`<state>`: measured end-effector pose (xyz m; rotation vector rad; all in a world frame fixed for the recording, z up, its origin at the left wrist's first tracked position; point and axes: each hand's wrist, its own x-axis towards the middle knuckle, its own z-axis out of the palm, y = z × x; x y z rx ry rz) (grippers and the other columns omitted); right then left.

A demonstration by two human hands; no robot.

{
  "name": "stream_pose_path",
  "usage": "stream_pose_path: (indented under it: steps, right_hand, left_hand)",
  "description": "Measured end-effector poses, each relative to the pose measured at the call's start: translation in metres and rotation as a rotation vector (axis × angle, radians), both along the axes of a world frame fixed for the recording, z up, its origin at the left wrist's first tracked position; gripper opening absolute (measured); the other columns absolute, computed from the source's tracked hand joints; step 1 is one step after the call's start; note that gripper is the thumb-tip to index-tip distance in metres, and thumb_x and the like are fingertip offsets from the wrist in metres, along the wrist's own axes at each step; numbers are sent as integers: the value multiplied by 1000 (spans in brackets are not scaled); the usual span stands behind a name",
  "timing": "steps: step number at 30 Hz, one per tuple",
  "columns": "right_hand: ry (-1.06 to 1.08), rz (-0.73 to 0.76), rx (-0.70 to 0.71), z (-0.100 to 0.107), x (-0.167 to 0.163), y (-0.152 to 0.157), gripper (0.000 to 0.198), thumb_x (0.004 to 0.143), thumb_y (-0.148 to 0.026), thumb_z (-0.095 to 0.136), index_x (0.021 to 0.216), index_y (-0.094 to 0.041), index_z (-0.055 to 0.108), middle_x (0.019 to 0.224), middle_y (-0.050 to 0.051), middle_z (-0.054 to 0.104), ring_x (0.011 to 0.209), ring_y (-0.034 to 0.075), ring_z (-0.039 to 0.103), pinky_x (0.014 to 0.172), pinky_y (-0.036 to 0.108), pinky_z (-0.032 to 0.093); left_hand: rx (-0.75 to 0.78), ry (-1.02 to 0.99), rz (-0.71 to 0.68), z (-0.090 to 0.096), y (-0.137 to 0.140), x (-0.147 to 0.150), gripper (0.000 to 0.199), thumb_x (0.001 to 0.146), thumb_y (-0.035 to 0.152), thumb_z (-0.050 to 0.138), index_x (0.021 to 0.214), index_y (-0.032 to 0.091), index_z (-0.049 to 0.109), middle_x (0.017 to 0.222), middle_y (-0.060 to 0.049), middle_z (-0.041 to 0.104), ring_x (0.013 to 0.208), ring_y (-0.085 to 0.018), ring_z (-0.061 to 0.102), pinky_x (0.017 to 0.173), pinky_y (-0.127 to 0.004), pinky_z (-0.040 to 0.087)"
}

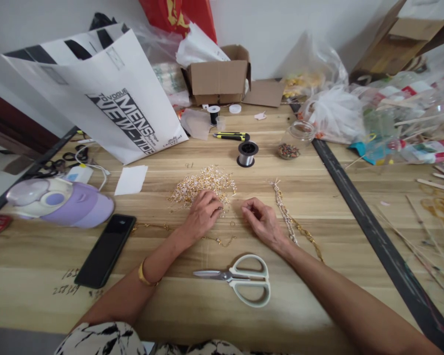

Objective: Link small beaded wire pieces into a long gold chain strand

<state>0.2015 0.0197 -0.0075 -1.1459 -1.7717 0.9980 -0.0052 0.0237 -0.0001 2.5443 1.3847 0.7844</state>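
My left hand (pixel 203 213) rests at the near edge of a pile of small gold and clear beads or charms (pixel 203 180). Its fingers are bent together, and whatever lies at their tips is too small to name. To the right, my right hand (pixel 259 219) lies on the table with thumb and fingers pinched; anything between them is hidden. A thin gold chain (pixel 220 241) runs below my left hand. Beside my right wrist lies a bundle of silver and gold chains (pixel 288 217), tied at its far end. Scissors with pale handles (pixel 237 277) lie nearer my body.
A wire spool (pixel 246 155), a yellow-black box cutter (pixel 231 136) and a clear jar of beads (pixel 290 145) stand beyond the pile. A black phone (pixel 105 251) and a purple device (pixel 61 202) are left. Plastic bags (pixel 333 116) and a cardboard box (pixel 219 76) line the back.
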Motion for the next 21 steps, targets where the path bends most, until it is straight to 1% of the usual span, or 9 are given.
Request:
stream_pose_path:
  steps: [9, 17, 21]
  right_hand:
    - [9, 3, -14, 1, 0, 0, 13, 86, -27, 48, 79, -17, 53, 62, -2, 50, 51, 9, 42, 48, 21, 33]
    - [2, 7, -14, 1, -1, 0, 13, 86, -27, 48, 78, -17, 52, 59, -3, 47, 51, 10, 41, 47, 21, 32]
    - [4, 7, -10, 1, -1, 0, 13, 86, -27, 48, 79, -17, 52, 61, -3, 48, 51, 10, 42, 48, 21, 33]
  left_hand:
    - [9, 11, -24, -2, 1, -1, 14, 85, 18, 53, 89, 18, 66, 91, -6, 56, 95, -20, 46, 86, -37, 42]
    - [-39, 53, -18, 6, -3, 2, 14, 86, 21, 53, 82, 16, 66, 85, -6, 57, 90, -20, 47, 83, -37, 41]
    - [-11, 52, -18, 4, -3, 2, 13, 86, 20, 53, 81, 16, 65, 84, -6, 59, 91, -20, 48, 84, -37, 42]
